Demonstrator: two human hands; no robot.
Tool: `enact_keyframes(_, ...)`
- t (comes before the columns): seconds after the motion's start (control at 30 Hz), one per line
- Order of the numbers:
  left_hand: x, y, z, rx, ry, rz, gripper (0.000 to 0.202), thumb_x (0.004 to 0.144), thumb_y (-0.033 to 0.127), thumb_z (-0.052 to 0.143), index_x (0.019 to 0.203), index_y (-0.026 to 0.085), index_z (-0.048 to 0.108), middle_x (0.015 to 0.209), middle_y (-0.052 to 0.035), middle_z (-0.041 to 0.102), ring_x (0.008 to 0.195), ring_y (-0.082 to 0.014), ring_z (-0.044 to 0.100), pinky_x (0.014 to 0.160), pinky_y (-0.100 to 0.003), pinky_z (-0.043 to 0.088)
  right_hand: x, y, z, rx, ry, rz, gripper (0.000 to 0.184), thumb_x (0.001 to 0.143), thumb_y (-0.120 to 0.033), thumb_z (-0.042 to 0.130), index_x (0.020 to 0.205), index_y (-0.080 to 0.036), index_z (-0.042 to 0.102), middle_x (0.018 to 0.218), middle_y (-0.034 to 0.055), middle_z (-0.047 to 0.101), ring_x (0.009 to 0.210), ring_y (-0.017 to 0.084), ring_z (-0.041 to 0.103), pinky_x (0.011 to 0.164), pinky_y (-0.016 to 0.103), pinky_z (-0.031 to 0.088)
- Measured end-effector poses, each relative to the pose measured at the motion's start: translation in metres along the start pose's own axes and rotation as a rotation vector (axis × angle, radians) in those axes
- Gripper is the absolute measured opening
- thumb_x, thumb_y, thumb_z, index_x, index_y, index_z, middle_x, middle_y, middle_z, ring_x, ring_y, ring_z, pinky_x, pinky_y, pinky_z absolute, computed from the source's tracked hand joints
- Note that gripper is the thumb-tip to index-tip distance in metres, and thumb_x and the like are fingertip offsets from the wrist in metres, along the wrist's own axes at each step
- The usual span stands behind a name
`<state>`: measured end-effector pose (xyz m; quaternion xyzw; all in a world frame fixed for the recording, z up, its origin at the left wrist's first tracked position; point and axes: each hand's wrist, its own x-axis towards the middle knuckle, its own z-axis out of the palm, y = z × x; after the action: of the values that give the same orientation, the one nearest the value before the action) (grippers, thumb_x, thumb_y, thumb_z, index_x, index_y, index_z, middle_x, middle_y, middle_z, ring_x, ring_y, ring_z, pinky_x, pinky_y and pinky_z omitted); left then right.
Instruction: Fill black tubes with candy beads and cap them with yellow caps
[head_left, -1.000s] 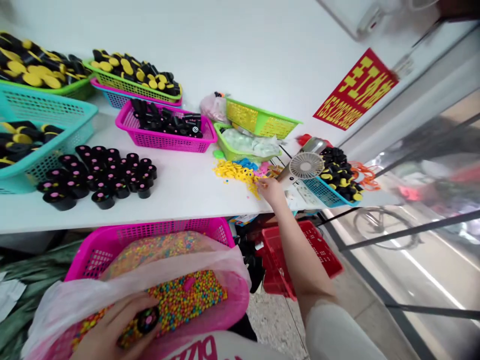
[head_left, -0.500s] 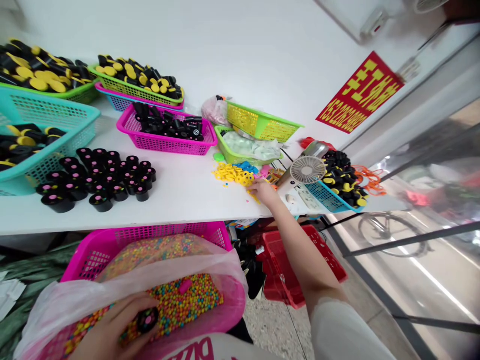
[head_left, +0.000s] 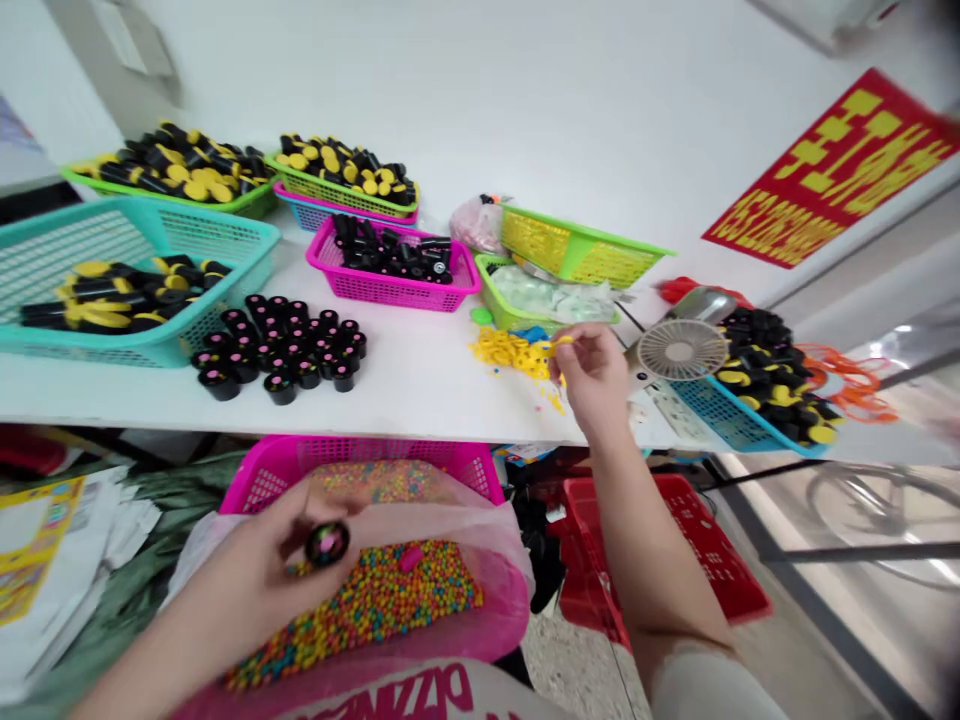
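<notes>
My left hand [head_left: 259, 575] is closed round a small black cap [head_left: 327, 542] with a pink centre, held above the pink basket [head_left: 279, 468] of tiny coloured beads [head_left: 375, 600] in my lap. My right hand [head_left: 596, 375] is raised over the white table's front edge, pinching a small yellow ring [head_left: 562, 341]. Just left of it lies a pile of yellow rings [head_left: 510, 351]. A cluster of black caps [head_left: 281, 343] with pink centres stands on the table.
Baskets line the white table [head_left: 405, 380]: a teal one [head_left: 225, 250] at left, green ones and a pink one [head_left: 394, 285] with black and yellow parts. A small white fan [head_left: 681, 349] and a blue basket [head_left: 720, 415] sit right. A red crate [head_left: 705, 550] is below.
My right hand lifted off the yellow pile with a ring pinched in its fingers. My left hand rose with the black cap. The view swung to the right.
</notes>
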<state>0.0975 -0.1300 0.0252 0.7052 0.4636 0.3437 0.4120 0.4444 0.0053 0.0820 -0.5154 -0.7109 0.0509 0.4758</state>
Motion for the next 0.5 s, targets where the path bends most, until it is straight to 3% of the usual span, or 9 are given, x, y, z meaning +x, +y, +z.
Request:
enact_keyframes(0.1,0.037,0.041,-0.011,-0.155,0.040,0.124,0.024,0.083,0.031,0.065,0.098,0.021,0.051,0.096,-0.0059,0.069,0.086,-0.0158,0.067,0.073,-0.026,0.057,-0.021,-0.080,0.042,0.404,0.109,-0.173,0.005,0.094,-0.024,0.048,0.097,-0.027,0.045,0.094,0.0028,0.064,0.080,0.017,0.066,0.068,0.034,0.057)
enact_keyframes(0.2,0.065,0.060,-0.012,-0.302,0.057,0.233,0.051,0.084,0.038,0.065,0.122,0.024,0.033,0.092,-0.0029,0.065,0.081,-0.0148,0.065,0.070,-0.025,0.054,-0.046,-0.123,0.080,0.494,0.156,-0.379,0.013,0.093,-0.016,0.046,0.092,-0.028,0.050,0.087,0.0019,0.069,0.097,0.022,0.067,0.083,0.046,0.059)
enact_keyframes(0.27,0.074,0.057,-0.009,-0.329,0.080,0.287,0.061,0.087,0.049,0.060,0.127,0.027,0.019,0.092,-0.0025,0.060,0.079,-0.0145,0.062,0.067,-0.025,0.052,-0.059,-0.125,0.097,0.510,0.174,-0.433,0.019,0.092,-0.012,0.047,0.095,-0.029,0.054,0.091,0.0024,0.072,0.101,0.024,0.068,0.081,0.050,0.060)
enact_keyframes(0.37,0.076,0.040,-0.003,-0.261,0.060,0.344,0.059,0.091,0.061,0.043,0.129,0.027,0.014,0.093,-0.0034,0.054,0.076,-0.0142,0.057,0.067,-0.026,0.049,-0.068,-0.110,0.111,0.560,0.151,-0.503,0.026,0.089,-0.008,0.053,0.103,-0.030,0.059,0.101,0.0036,0.073,0.105,0.026,0.067,0.080,0.052,0.061)
enact_keyframes(0.5,0.073,0.012,0.007,-0.203,-0.032,0.354,0.055,0.095,0.058,0.029,0.134,0.025,0.009,0.094,-0.0035,0.052,0.073,-0.0132,0.052,0.070,-0.027,0.047,-0.073,-0.098,0.113,0.582,0.045,-0.591,0.032,0.088,-0.006,0.054,0.112,-0.026,0.061,0.104,0.0062,0.072,0.107,0.025,0.066,0.081,0.049,0.061)
